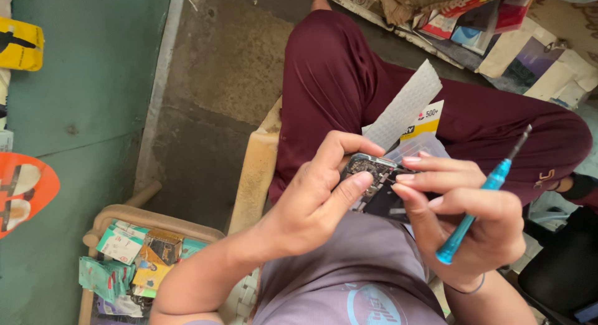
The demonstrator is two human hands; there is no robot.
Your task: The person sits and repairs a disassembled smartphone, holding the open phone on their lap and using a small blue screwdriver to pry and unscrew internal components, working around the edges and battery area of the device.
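Head view, looking down: green wall at left, grey concrete floor beside it. Maroon trousers on crossed legs filling the upper middle, grey shirt at bottom. Heap of cardboard and packets along the top right, well apart from the hands. Wicker basket at lower left, stuffed with small coloured boxes. White perforated sheet and a yellow-and-white card lying on the lap, just behind the hands. Left hand curled around an opened phone, thumb pressed on its exposed dark innards, fingers wrapped behind its top edge. Phone held above the lap, between both hands, back cover off, circuit parts showing. Right hand grasping a blue screwdriver tucked between palm and fingers, metal tip pointing up and right, away from the phone; fingertips of the same hand touching the phone's right edge. Thin dark band on the right wrist.
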